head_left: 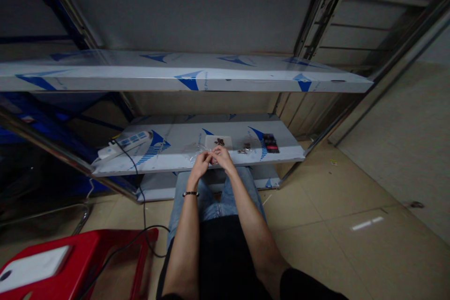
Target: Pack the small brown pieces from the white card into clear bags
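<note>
My left hand (203,162) and my right hand (221,155) meet at the front edge of the middle shelf (176,157). Both are closed, fingertips pinched together on something too small to make out. Just beyond them lies a white sheet or card (227,141) with a small heap of dark brown pieces (220,141) on it. A clear plastic bag (191,151) spreads out beside my left hand. To the right of my hands sits a second cluster of small pieces (246,147), seemingly in clear plastic.
A white power strip (124,144) with a black cable (143,201) lies at the shelf's left end. A dark, pixelated item (270,143) is at the right. An upper shelf (225,83) crosses above. A red stool (84,253) bears a white phone-like slab (35,268).
</note>
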Motion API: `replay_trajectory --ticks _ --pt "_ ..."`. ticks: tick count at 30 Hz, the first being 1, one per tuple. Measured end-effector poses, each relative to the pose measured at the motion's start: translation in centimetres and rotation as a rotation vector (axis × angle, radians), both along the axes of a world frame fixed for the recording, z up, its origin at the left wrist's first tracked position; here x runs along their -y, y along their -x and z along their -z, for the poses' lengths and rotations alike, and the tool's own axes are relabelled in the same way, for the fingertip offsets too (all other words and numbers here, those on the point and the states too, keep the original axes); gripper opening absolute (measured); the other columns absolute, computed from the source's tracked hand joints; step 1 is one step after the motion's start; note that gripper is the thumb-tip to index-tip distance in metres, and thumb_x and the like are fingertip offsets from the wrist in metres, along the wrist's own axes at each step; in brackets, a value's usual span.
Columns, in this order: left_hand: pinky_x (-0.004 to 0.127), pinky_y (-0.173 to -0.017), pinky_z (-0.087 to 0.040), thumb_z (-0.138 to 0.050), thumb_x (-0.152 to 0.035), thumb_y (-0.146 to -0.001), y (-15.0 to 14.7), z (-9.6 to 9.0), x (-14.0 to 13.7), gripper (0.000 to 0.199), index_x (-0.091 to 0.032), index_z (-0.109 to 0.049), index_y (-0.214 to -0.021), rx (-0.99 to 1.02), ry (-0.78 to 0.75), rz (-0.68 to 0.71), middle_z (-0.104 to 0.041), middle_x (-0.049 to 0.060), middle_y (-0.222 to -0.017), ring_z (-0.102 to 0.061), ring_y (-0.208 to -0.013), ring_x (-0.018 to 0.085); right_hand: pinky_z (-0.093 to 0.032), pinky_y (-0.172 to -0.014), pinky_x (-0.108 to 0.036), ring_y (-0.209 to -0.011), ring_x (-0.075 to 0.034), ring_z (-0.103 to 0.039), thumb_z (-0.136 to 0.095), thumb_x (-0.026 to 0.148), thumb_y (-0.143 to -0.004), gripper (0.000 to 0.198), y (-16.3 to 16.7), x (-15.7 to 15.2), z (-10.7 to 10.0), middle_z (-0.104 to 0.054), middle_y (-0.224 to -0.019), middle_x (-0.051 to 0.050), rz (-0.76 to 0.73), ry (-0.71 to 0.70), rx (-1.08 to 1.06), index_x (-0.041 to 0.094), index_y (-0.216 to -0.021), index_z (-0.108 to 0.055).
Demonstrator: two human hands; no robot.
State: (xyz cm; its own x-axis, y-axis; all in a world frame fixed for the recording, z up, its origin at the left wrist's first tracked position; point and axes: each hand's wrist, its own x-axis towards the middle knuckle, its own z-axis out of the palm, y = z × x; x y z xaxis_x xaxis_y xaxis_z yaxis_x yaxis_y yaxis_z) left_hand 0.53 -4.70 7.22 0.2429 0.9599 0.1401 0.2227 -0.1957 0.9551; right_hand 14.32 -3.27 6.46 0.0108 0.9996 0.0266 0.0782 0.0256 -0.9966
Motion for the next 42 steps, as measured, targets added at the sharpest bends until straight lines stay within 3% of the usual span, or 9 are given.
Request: replay_trajectory --ticks 6,11,20,25,29,32,35,37,42 --pt "0.026 -0.065 -0.041 -0.054 -0.032 -0.084 -0.4 -0.2 0.3 0.021 -0.020 -0.056 -0.067 -0.186 -0.090 -0.164 -0.062 0.002 -0.062 -0.058 -0.063 0.018 -0.049 -0.069 -0.024 -0.077 -0.017 -0.065 -0.068 0.022 -0.080 0.012 -0.2 0.0 -0.5 -0.068 -0.075 0.000 0.108 -0.064 0.373 0.022 -0.071 -0.061" --pt "0.029 -0.067 -0.035 -0.054 -0.027 -0.085 -2.0 -0.6 1.4 0.015 -0.021 -0.060 -0.073 -0.478 -0.142 -0.400 -0.065 0.008 -0.072 -0.061 -0.075 0.024 -0.048 -0.077 -0.029 -0.088 -0.022 -0.067 -0.064 0.020 -0.085 0.004 0.2 1.5 -1.7 -0.070 -0.087 -0.005 0.214 0.006 0.678 0.023 -0.087 -0.063" --pt "0.030 -0.066 -0.032 -0.053 -0.031 -0.089 -2.5 -1.2 1.9 0.016 -0.021 -0.062 -0.080 -0.578 -0.197 -0.418 -0.067 0.010 -0.076 -0.061 -0.075 0.025 -0.046 -0.076 -0.027 -0.086 -0.020 -0.066 -0.063 0.013 -0.080 0.038 -1.6 2.0 -2.6 -0.068 -0.088 0.001 0.161 -0.078 0.608 0.026 -0.114 -0.053" --pt "0.030 -0.073 -0.039 -0.054 -0.032 -0.090 -3.2 -1.5 2.3 0.017 -0.021 -0.060 -0.078 -0.447 -0.245 -0.436 -0.066 0.008 -0.078 -0.061 -0.080 0.024 -0.049 -0.080 -0.029 -0.087 -0.020 -0.066 -0.057 0.014 -0.080 0.021 -1.4 1.8 -3.0 -0.070 -0.087 -0.001 0.305 -0.087 0.555 0.025 -0.097 -0.062" --pt "0.031 -0.086 -0.046 -0.049 -0.040 -0.094 -2.9 -1.2 1.4 0.023 -0.020 -0.061 -0.097 -0.106 -0.233 -0.470 -0.067 0.011 -0.105 -0.061 -0.101 0.023 -0.054 -0.072 -0.027 -0.083 -0.019 -0.066 -0.057 0.021 -0.078 0.011 -1.5 1.0 -3.7 -0.071 -0.087 -0.003 0.269 -0.116 0.247 0.022 -0.085 -0.066" --pt "0.030 -0.078 -0.052 -0.048 -0.047 -0.094 -1.5 -0.8 0.5 0.035 -0.020 -0.056 -0.115 0.200 0.021 -0.458 -0.065 0.013 -0.119 -0.064 -0.106 0.023 -0.052 -0.055 -0.025 -0.070 -0.019 -0.064 -0.064 0.031 -0.074 0.015 -1.7 0.6 -4.4 -0.072 -0.085 -0.004 0.182 -0.106 -0.077 0.021 -0.084 -0.067" --pt "0.028 -0.066 -0.054 -0.055 -0.057 -0.090 0.1 -0.7 0.4 0.050 -0.018 -0.056 -0.120 0.433 0.252 -0.206 -0.067 0.014 -0.119 -0.071 -0.093 0.023 -0.050 -0.048 -0.025 -0.061 -0.017 -0.064 -0.071 0.037 -0.068 0.027 -1.9 0.7 -4.9 -0.073 -0.082 -0.003 0.092 -0.104 -0.242 0.020 -0.090 -0.070" --pt "0.026 -0.060 -0.054 -0.065 -0.059 -0.083 0.8 -0.8 0.7 0.055 -0.017 -0.059 -0.118 0.502 0.269 -0.116 -0.070 0.014 -0.113 -0.073 -0.086 0.023 -0.050 -0.048 -0.025 -0.057 -0.017 -0.063 -0.075 0.038 -0.065 0.034 -2.0 0.8 -5.0 -0.074 -0.080 -0.004 0.068 -0.092 -0.282 0.020 -0.093 -0.071" --pt "0.022 -0.052 -0.051 -0.076 -0.057 -0.073 1.4 -1.0 0.9 0.054 -0.015 -0.064 -0.103 0.511 0.208 -0.196 -0.074 0.013 -0.100 -0.074 -0.078 0.021 -0.049 -0.044 -0.025 -0.052 -0.016 -0.061 -0.079 0.040 -0.061 0.031 -2.1 0.5 -4.3 -0.071 -0.070 -0.004 0.142 0.010 -0.321 0.018 -0.080 -0.070"
